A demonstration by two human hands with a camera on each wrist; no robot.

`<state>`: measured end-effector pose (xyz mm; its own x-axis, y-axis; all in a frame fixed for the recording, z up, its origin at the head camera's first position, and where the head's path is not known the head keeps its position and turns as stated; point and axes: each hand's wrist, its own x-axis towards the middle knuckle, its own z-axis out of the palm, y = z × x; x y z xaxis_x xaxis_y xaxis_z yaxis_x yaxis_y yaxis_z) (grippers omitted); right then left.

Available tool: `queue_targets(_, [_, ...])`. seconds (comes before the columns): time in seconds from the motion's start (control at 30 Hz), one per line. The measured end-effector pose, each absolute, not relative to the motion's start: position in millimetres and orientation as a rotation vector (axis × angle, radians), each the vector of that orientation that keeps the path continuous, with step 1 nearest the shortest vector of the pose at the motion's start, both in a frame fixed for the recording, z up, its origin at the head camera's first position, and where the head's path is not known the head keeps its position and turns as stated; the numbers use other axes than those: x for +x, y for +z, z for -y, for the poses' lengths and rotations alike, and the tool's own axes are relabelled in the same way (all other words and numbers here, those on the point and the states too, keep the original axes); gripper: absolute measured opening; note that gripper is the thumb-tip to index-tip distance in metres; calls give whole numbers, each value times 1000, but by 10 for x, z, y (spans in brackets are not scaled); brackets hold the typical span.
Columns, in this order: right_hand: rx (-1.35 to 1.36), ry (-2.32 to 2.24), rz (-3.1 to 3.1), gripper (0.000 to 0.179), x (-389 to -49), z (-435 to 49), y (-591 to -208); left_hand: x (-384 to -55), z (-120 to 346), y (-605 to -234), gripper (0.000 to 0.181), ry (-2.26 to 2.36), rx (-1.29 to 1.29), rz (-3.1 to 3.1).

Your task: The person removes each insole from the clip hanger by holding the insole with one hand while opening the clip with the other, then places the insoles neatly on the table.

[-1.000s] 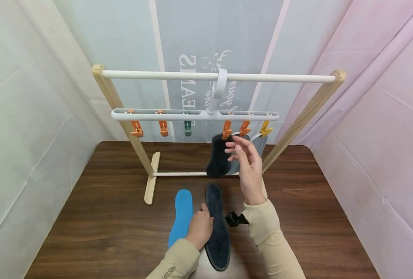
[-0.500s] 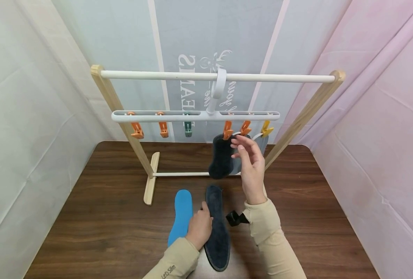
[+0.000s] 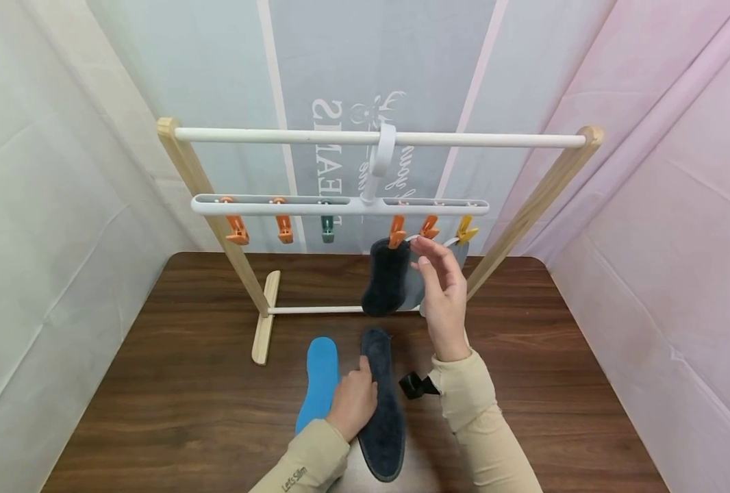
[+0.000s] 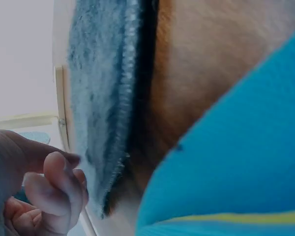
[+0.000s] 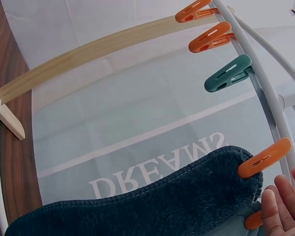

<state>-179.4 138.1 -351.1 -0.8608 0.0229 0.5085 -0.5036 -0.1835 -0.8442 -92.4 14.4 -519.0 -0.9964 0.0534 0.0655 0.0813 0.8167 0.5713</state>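
A dark fuzzy insole [image 3: 386, 277] hangs from an orange clip [image 3: 397, 231] on the white clip hanger [image 3: 291, 205]. Beside it, my right hand [image 3: 445, 294] is raised with relaxed, bent fingers and nothing between them; in the right wrist view its fingertips are apart from the orange clip. A second dark insole [image 3: 383, 411] lies on the table. My left hand [image 3: 355, 400] is at its left edge, index finger extended and the other fingers loosely curled, holding nothing. Left of that hand lies a blue insole [image 3: 322, 380], partly covered by the hand and sleeve.
The hanger hooks over the white rail [image 3: 242, 135] of a wooden-ended rack [image 3: 186, 161]. Orange and green clips [image 3: 327, 229] hang on its left half. Grey pieces [image 3: 416, 284] hang behind my right hand, near a yellow clip [image 3: 466, 231]. Curtains surround the table [image 3: 174, 390].
My right hand has moved slightly right, away from the hanging insole, which swings a little. My left hand stays almost still, and the view has shifted slightly.
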Motion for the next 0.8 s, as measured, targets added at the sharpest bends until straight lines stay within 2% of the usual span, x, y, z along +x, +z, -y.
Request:
queue_targets(0.27, [562,2097,1751,34,-1786,-1380,-3496,-1088,-120,-5097,23,-881,-160,2727])
queue_targets(0.8, [560,2035,1802,35,-1793,-1404,-3505,-1401,18,-4873,40,-949,-100,2632])
